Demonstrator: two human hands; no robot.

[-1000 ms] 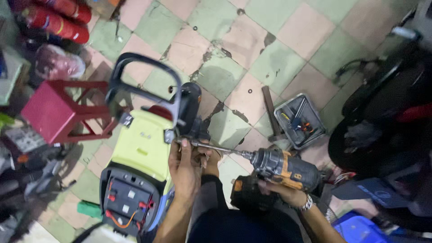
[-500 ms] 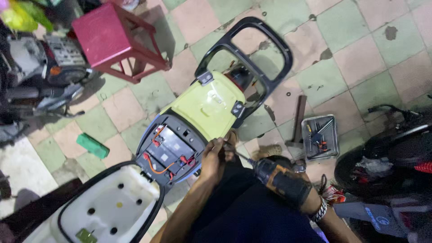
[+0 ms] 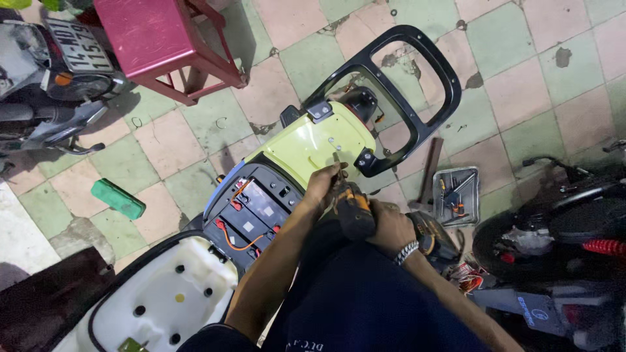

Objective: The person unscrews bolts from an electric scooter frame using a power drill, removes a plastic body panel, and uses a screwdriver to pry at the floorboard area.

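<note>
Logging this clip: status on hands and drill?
Left hand steadies bit at yellow panel. Right hand grips drill. Nothing in the way.

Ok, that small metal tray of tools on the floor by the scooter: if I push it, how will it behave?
The tool tray looks shallow and flat-bottomed, so it should slide on the tiled floor rather than tip. The loose tools in it would probably rattle and shift. It seems light for its size, though the tile joints might catch an edge.
</note>
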